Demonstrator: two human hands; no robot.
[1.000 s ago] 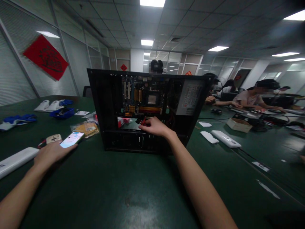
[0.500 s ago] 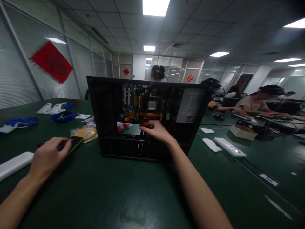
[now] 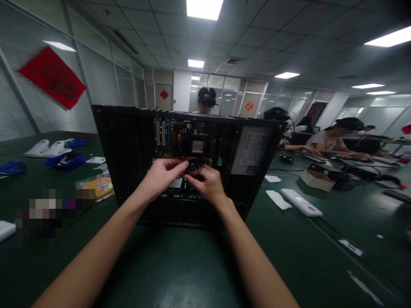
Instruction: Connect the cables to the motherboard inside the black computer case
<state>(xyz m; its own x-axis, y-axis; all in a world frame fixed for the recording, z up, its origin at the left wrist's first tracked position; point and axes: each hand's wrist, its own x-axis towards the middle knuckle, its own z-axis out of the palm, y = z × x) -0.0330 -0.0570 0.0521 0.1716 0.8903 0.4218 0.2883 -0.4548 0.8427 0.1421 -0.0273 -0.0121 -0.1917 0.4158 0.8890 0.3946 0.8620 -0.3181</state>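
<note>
A black computer case (image 3: 105,141) stands upright on the green table, its open side facing me. Inside it are the motherboard (image 3: 175,141) with a square processor (image 3: 197,146) and, at the upper right, the power supply (image 3: 252,149). Both my hands reach into the case below the motherboard. With closed fingers, my right hand (image 3: 210,182) grips a bundle of red, black and teal cables (image 3: 195,172). My left hand (image 3: 163,175) pinches at the left end of this bundle, thumb against fingers. The cable ends are too dark and small to make out.
Left of the case lie a bagged yellow item (image 3: 99,186), a blue tray (image 3: 66,160) and blue-white gloves (image 3: 51,149). On the right are a white device (image 3: 301,202) with a cable and an open cardboard box (image 3: 316,179). Several people sit around the table behind.
My left hand has left the phone-like item on the table and come to the cables inside the case. My right hand still holds the cables. The view has shifted slightly right.
</note>
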